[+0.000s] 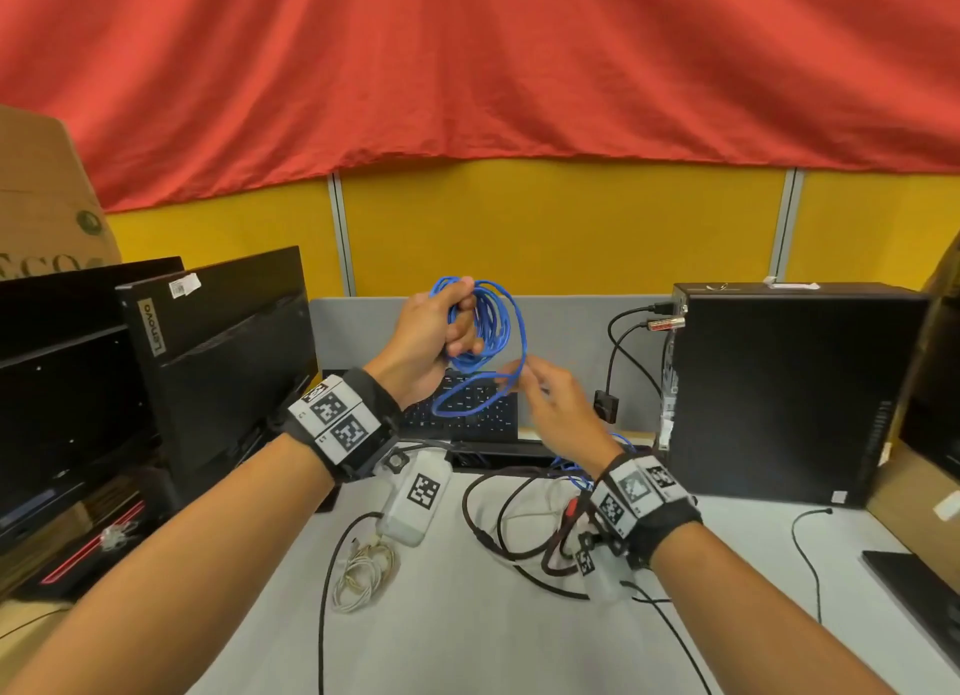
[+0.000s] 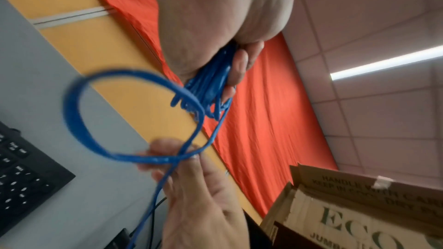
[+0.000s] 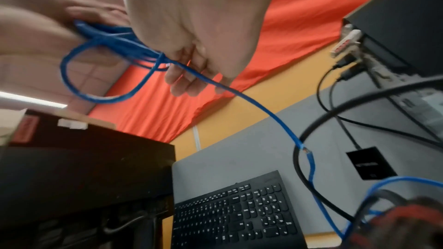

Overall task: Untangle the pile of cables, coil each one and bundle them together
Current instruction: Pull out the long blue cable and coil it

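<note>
Blue cable (image 1: 485, 330), mostly coiled, sits raised above the tabletop (image 1: 457, 632) in my left hand (image 1: 423, 338), fingers curled round the loops. My right hand (image 1: 558, 400) pinches its loose strand just below; the tail drops to the dark cables (image 1: 511, 517).

Blue cable (image 1: 488, 330), red curtain (image 1: 467, 70), yellow partition (image 1: 561, 226) — black keyboard (image 3: 237, 213), white coiled cord (image 1: 363, 572).
</note>
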The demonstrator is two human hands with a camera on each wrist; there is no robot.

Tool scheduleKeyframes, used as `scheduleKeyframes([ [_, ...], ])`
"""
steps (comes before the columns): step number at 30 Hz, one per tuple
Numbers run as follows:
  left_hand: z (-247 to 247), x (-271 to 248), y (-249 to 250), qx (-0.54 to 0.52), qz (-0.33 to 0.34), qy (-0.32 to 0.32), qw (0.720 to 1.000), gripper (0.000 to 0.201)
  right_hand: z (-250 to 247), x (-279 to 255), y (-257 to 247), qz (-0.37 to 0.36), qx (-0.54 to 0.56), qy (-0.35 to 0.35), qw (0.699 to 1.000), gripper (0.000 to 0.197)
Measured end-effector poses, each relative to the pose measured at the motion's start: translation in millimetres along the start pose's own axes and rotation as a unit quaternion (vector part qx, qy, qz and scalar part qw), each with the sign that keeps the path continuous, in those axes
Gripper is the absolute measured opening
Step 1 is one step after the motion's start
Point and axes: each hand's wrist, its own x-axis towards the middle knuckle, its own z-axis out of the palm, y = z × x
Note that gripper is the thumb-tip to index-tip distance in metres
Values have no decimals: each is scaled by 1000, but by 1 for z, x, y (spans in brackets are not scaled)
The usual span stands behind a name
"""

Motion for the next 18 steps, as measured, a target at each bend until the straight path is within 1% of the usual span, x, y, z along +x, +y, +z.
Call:
scheduleKeyframes([
  [1,7,1,1,1,6,7,1000,35,6,-2,-3,-15,-9,-21,1000,31],
  [2,13,2,1,4,10,12,1000,35,11,-5,-6,-24,-18,-47,998,37],
  [4,24,3,4,4,9,10,1000,36,17,-9,-8,-17,-33,-84,996,64],
  [6,32,4,6,-5,-7,-9,1000,35,18,-13,-10,-21,-36,-78,996,81],
  [8,39,5,8,-7,-18,-24,1000,34,17,-18,-9,-46,15,-62,997,86],
  [10,41,9,9,19,-4,-25,999,33,15,-20,-11,-46,142,-47,988,81],
  [11,40,10,9,43,7,-23,999,33,13,-20,-11,-41,209,-35,976,74],
  [12,38,12,9,73,20,-21,997,34,12,-20,-11,-39,258,-16,965,61],
  [13,35,14,9,106,31,-20,994,35,11,-19,-11,-35,270,18,962,45],
  [14,32,16,9,134,39,-18,990,36,9,-17,-11,-26,247,64,967,31],
  [15,27,18,8,155,42,-14,987,36,8,-15,-11,-13,214,108,971,25],
  [16,21,21,7,168,40,-7,985,36,5,-12,-11,4,181,140,973,27],
  [18,9,26,4,181,25,18,983,34,-5,-8,-7,41,129,179,974,29],
])
